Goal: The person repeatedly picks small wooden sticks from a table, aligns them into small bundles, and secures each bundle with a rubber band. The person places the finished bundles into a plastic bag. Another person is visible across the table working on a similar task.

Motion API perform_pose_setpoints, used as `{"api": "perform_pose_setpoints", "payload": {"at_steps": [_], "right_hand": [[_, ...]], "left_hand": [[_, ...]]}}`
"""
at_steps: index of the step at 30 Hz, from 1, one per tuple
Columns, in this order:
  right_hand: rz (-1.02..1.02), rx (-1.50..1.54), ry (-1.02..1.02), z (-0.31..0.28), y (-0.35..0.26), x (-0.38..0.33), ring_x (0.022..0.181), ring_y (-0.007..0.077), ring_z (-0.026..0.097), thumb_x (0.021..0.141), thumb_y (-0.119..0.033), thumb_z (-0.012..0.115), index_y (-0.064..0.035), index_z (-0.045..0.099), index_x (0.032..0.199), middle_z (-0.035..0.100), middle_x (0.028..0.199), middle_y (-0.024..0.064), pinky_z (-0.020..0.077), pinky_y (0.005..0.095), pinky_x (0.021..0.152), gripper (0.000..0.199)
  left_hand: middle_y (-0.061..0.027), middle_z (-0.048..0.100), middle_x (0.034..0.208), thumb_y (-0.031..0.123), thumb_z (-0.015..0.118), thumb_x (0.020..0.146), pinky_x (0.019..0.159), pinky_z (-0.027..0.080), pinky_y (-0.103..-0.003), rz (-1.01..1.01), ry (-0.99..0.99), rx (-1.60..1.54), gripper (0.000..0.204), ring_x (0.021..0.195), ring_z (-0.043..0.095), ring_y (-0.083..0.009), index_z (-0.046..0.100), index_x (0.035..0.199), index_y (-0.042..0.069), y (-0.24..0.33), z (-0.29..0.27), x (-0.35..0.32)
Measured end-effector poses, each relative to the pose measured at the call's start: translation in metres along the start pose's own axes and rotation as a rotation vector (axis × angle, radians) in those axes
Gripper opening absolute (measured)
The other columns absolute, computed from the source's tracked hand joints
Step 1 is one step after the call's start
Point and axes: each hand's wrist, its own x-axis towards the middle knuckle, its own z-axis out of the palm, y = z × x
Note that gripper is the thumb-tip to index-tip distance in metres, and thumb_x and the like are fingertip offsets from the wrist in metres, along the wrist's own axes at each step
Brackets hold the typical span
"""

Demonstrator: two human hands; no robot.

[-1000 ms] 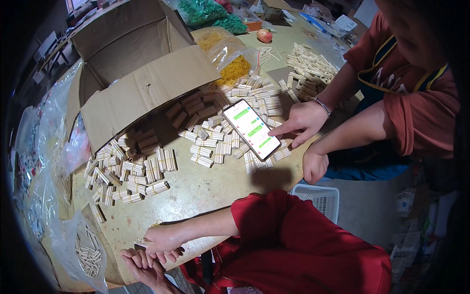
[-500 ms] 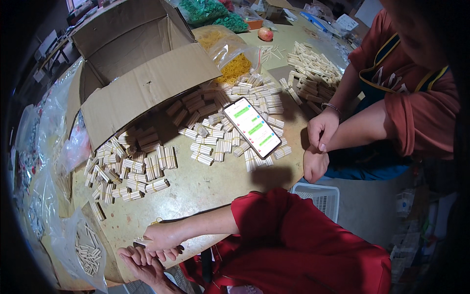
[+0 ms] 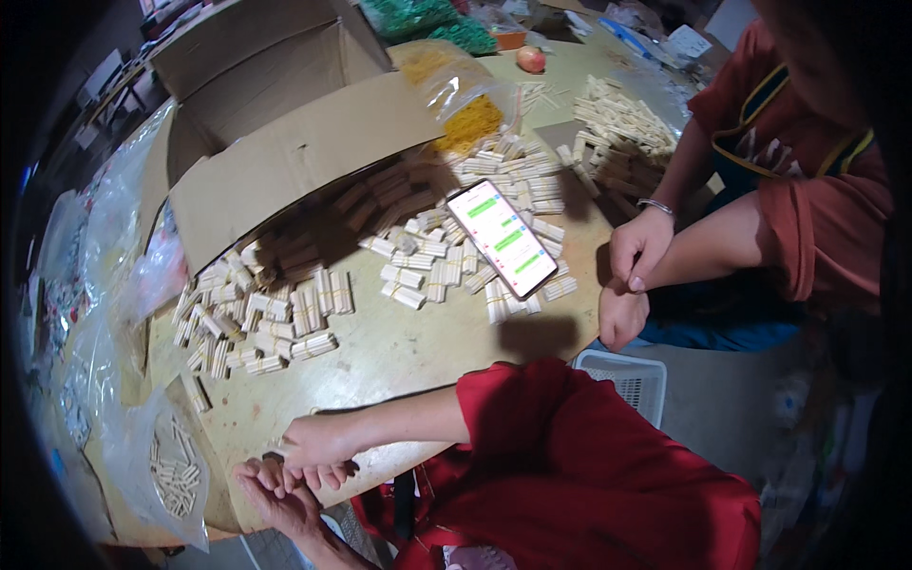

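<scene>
At the table's near edge, my right hand (image 3: 321,445) bends over my left hand (image 3: 280,494), fingers closed. A pale end of what looks like a small bundle of wooden sticks (image 3: 275,457) shows between them; the rest is hidden by my fingers. My left hand is palm up below, its fingers curled against the right. Farther off on the table lie many short bundles of pale wooden sticks (image 3: 309,309), held by yellow rubber bands. A phone (image 3: 503,237) with a lit message screen rests on some of them.
An open cardboard box (image 3: 304,157) stands behind the bundles, beside a bag of yellow rubber bands (image 3: 472,122). Loose sticks fill a plastic bag (image 3: 176,475) at left. Another person's hands (image 3: 635,271) rest crossed at right, near a white basket (image 3: 627,375) below the table edge.
The view has shifted a little, so the table things appear farther right. My hands stay together at the same spot; the yellow band loop beside my right hand no longer shows.
</scene>
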Motion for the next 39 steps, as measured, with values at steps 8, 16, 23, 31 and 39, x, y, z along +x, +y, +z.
{"api": "perform_pose_setpoints", "payload": {"at_steps": [8, 16, 23, 31, 39], "right_hand": [[-0.023, 0.238, 0.06, -0.017, 0.006, 0.01, 0.056, 0.0165, 0.063, 0.098, -0.032, 0.052, 0.0001, 0.062, 0.107, 0.07, 0.084, 0.0152, 0.0502, 0.0265, 0.048, 0.036], [-0.027, 0.242, 0.031, -0.016, -0.002, 0.007, 0.056, 0.0142, 0.063, 0.1, -0.024, 0.048, 0.0022, 0.057, 0.101, 0.066, 0.08, 0.0115, 0.0508, 0.0234, 0.047, 0.028], [-0.011, 0.174, -0.064, -0.019, 0.0, 0.008, 0.054, 0.0141, 0.063, 0.099, -0.026, 0.051, 0.0011, 0.057, 0.1, 0.066, 0.08, 0.0122, 0.0506, 0.0238, 0.045, 0.028], [-0.053, 0.175, -0.156, -0.016, 0.007, 0.008, 0.058, 0.015, 0.065, 0.097, -0.021, 0.053, 0.0021, 0.059, 0.104, 0.067, 0.082, 0.0133, 0.0529, 0.0244, 0.046, 0.025], [-0.048, 0.279, -0.185, -0.016, 0.005, 0.008, 0.062, 0.0142, 0.065, 0.099, -0.026, 0.053, 0.0029, 0.06, 0.106, 0.068, 0.088, 0.0148, 0.0545, 0.024, 0.053, 0.03]], "left_hand": [[0.0072, 0.033, 0.061, 0.027, 0.049, 0.101, 0.039, 0.022, -0.017, -0.261, 0.169, 0.021, 0.014, 0.046, 0.028, -0.0016, 0.054, 0.099, 0.013, 0.013, 0.017, 0.008], [-0.001, 0.046, 0.081, 0.017, 0.048, 0.1, 0.061, 0.039, -0.023, -0.284, 0.044, 0.112, 0.029, 0.069, 0.041, -0.0086, 0.047, 0.123, 0.0, 0.018, 0.021, 0.005], [-0.001, 0.055, 0.079, 0.018, 0.054, 0.098, 0.06, 0.042, -0.021, -0.303, -0.13, 0.078, 0.028, 0.064, 0.047, -0.008, 0.053, 0.119, -0.001, 0.02, -0.005, 0.016], [-0.0037, 0.065, 0.082, 0.008, 0.063, 0.092, 0.054, 0.047, -0.02, -0.166, -0.011, 0.474, 0.012, 0.062, 0.057, -0.0058, 0.061, 0.101, 0.0, 0.013, 0.024, 0.008], [0.0014, 0.049, 0.075, 0.009, 0.049, 0.095, 0.059, 0.039, -0.02, -0.094, 0.045, 0.244, 0.006, 0.065, 0.045, -0.0056, 0.05, 0.091, 0.005, 0.009, 0.014, 0.012]]}}
